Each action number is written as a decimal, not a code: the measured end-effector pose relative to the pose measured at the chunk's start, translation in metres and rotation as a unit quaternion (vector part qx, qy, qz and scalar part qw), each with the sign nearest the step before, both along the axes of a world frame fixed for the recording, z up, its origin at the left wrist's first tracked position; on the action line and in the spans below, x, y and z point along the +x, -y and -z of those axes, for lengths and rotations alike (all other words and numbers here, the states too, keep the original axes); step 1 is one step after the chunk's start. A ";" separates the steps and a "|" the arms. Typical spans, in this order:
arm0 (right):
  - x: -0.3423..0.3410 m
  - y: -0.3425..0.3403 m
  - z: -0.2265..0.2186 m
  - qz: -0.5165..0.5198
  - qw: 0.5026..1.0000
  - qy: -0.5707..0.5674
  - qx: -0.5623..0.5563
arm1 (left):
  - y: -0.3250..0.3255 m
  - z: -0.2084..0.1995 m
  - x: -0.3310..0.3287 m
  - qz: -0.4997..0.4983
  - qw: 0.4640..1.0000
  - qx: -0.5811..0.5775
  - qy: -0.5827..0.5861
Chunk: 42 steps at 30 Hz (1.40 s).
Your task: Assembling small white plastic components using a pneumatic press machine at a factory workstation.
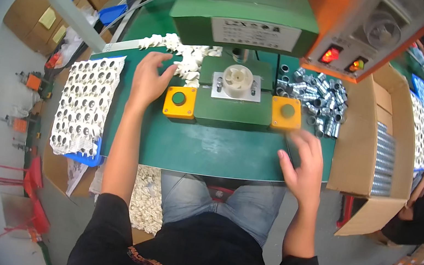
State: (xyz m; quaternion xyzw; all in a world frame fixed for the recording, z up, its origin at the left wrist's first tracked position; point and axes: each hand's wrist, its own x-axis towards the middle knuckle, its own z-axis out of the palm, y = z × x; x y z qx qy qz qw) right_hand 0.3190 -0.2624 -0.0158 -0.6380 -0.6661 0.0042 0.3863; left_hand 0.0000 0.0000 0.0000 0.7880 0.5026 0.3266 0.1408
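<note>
The white finned part (237, 80) sits upright on the metal plate (215, 92) of the green press (230, 114), under its head and between two yellow button boxes, the left box (185, 111) and the right box (279, 123). My left hand (149, 79) is released, thumb apart from lightly bent fingers, above the green table (204, 148) and near the loose white pieces (193, 60). My right hand (303, 166) is just beside the right box; its fingers are blurred, but it looks spread and holding nothing. Shiny metal sleeves (329, 101) lie heaped behind it, next to an opened cardboard box (358, 139). At my far left, more white parts (86, 104) stand in rows over a blue tray (91, 153).
</note>
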 end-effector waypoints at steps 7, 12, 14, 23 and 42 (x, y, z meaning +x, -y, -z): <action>0.003 -0.032 -0.009 0.030 0.999 0.033 0.026 | 0.096 -0.005 -0.011 0.080 0.982 0.143 -0.090; -0.003 -0.046 0.007 0.055 0.997 0.037 0.027 | 0.102 -0.006 -0.015 0.110 0.979 0.120 -0.121; -0.006 -0.048 0.010 0.075 0.996 0.023 0.042 | 0.101 -0.001 -0.012 0.105 0.983 0.123 -0.091; -0.002 -0.049 -0.001 0.067 0.997 0.015 0.022 | 0.096 -0.008 -0.004 0.109 0.978 0.154 -0.089; 0.090 -0.127 -0.014 -0.080 0.978 0.154 -0.118 | 0.089 -0.025 0.014 0.086 0.980 0.167 0.057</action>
